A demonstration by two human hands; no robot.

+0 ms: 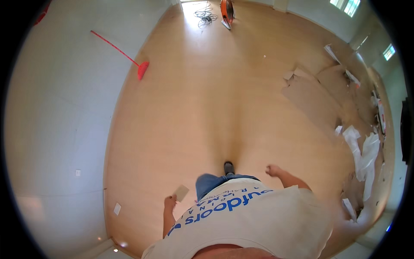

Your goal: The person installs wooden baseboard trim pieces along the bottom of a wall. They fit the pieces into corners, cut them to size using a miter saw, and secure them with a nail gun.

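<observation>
My left hand (170,200) is closed on the edge of a flat, rectangular beige-grey piece (181,193), held out low beside my left leg. Its material is too small to make out. My right hand (272,170) hangs at my right side with its fingers curled in, and nothing shows in it. Between the hands one dark shoe (229,167) shows on the floor below my jeans (207,184). Neither hand touches the wall or the floor.
A red broom (143,70) leans on the left wall. Far ahead stand an orange round fan (227,14) and a tangled cable (206,18). Along the right lie brown sheets (310,93) and crumpled white sheeting (368,153). The floor (181,116) is light wood-coloured.
</observation>
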